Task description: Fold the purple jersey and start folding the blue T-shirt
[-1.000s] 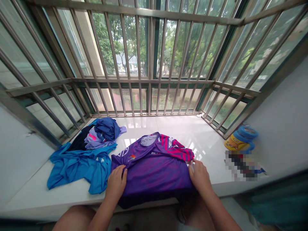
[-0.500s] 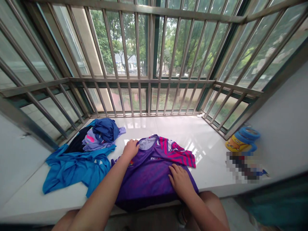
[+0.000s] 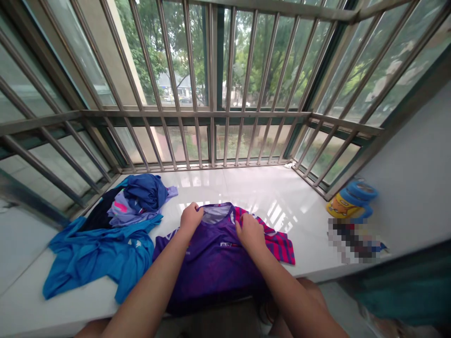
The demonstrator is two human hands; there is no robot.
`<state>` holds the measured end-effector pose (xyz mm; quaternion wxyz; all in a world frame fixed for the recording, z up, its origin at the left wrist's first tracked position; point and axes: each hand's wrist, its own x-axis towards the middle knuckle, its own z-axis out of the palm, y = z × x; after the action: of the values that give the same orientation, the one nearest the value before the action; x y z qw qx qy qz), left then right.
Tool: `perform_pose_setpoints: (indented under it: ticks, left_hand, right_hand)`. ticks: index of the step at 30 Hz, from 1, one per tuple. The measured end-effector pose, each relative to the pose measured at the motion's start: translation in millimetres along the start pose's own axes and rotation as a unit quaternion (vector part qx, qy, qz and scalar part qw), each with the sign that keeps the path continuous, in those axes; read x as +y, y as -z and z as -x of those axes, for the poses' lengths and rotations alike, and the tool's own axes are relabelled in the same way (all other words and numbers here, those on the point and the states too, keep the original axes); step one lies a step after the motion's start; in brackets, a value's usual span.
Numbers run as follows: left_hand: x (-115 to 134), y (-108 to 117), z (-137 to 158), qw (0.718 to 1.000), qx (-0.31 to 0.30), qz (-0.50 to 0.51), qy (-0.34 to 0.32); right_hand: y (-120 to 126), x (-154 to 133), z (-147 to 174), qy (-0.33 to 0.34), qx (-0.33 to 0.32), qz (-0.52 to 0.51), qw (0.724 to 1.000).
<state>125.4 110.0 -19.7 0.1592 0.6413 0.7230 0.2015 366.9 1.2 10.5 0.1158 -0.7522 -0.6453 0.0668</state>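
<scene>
Purple jersey (image 3: 214, 263) lies flat at lower centre of the frame on the white sill (image 3: 282, 197), its hem hanging over the near edge. Left hand (image 3: 190, 219) is closed on the collar's left side, fingers curled into the cloth; right hand (image 3: 249, 232) pinches the fabric by the pink-striped sleeve (image 3: 278, 241). Blue clothes (image 3: 105, 234) are heaped at left; a yellow tub (image 3: 343, 206) sits at right.
</scene>
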Motion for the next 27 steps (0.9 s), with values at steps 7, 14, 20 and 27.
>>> perform_pose_setpoints:
  ticks: [7, 14, 20, 27]
  left_hand:
    - [9, 35, 33, 0.989, 0.129, 0.038, -0.064]
    - [-12, 85, 67, 0.953, 0.252, 0.128, -0.105]
    - [-2, 127, 118, 0.943, 0.148, 0.279, -0.108]
    - [7, 199, 176, 0.944, 0.012, 0.288, -0.159]
  right_hand:
    - [3, -41, -77, -0.052, -0.045, -0.054, 0.996]
    - [50, -6, -49, -0.026, -0.059, -0.119, 0.991]
    - [134, 5, 28, 0.065, -0.026, -0.233, 0.97]
    - [208, -4, 78, 0.122, -0.016, -0.226, 0.966]
